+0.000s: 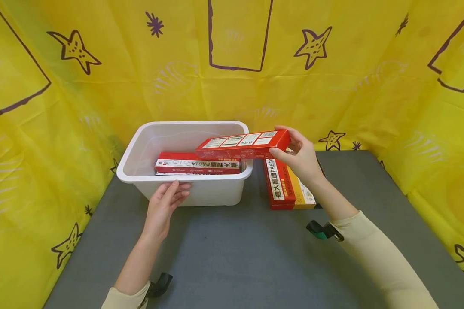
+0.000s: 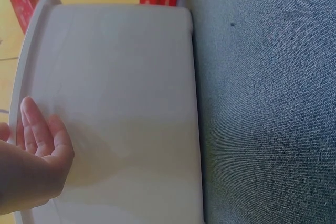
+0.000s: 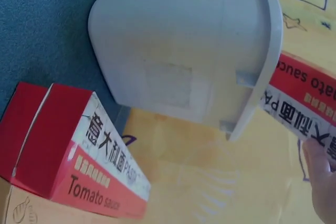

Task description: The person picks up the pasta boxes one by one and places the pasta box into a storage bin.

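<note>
My right hand (image 1: 303, 156) grips one end of a red pasta box (image 1: 243, 145), thumb on the near side and fingers over the far side. The box's other end reaches over the right rim of a white plastic bin (image 1: 216, 191). Inside the bin lies another red pasta box (image 1: 197, 165), on top of more packaging that is mostly hidden. My left hand (image 1: 166, 206) touches the bin's front just below the rim, fingers relaxed. In the left wrist view, the left hand's fingers (image 2: 60, 140) lie against the outer wall.
Right of the bin, red pasta boxes (image 1: 280, 189) lie beside a yellow-orange box (image 1: 301, 195), partly behind my right forearm. All stand on a dark grey table (image 1: 232, 257). A yellow patterned cloth (image 1: 232, 94) hangs behind and at both sides.
</note>
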### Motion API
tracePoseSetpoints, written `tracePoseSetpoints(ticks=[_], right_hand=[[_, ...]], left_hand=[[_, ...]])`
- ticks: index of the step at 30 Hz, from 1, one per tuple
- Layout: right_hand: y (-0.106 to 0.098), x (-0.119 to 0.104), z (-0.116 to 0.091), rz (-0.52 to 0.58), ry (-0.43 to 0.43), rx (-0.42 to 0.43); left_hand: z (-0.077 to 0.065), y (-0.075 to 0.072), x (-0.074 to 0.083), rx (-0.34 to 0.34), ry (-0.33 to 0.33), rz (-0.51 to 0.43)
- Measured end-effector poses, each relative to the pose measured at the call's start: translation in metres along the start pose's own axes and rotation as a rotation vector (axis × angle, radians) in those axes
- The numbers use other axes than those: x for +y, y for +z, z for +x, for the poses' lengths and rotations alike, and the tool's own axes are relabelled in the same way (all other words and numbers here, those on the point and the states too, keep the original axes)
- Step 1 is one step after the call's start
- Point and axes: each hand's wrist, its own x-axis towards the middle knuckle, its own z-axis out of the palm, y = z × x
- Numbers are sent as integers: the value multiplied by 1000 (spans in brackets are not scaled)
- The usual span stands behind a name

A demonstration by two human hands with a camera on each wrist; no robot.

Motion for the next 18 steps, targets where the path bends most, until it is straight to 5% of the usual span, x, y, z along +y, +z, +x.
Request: tracePoseSetpoints(ticks=[7, 18], right_hand=[[11, 1, 8, -53, 33, -33], [19, 5, 18, 8, 51, -68]], left_hand=[[0, 0, -1, 2, 1, -10], [1, 1, -1, 11, 5, -22]])
